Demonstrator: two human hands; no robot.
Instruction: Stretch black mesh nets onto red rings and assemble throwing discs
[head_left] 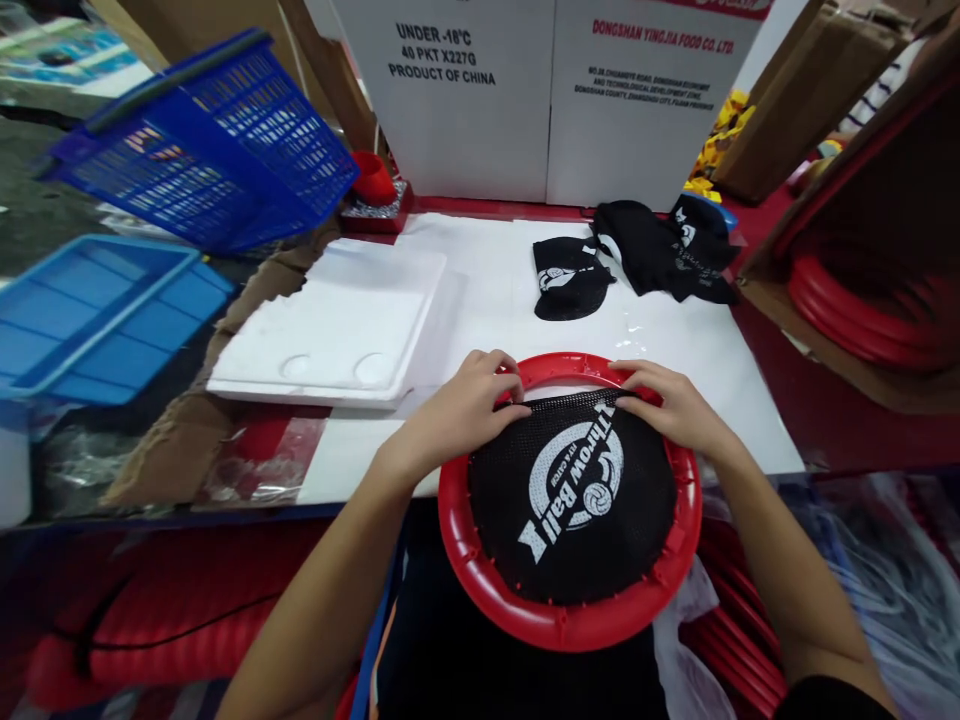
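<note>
A red plastic ring point(564, 628) rests against the table's front edge, tilted toward me. Black mesh netting point(600, 500) with a white "Throw Ball" print spans most of it, and a gap shows along the far rim. My left hand point(484, 400) pinches the netting's upper edge at the ring's far left. At the far right, my right hand point(664, 400) grips the other end of that edge, fingers over the rim. Beyond the ring lie a loose black mesh piece point(570, 285) and a pile of similar black pieces point(652, 250).
A white foam lid point(330, 320) lies to the left. Past it are a blue basket point(225, 150) and a light-blue tray point(105, 310). A white carton point(547, 100) stands behind the table. At the right, a cardboard box holds red rings point(862, 310); more red rings point(187, 630) are stacked below.
</note>
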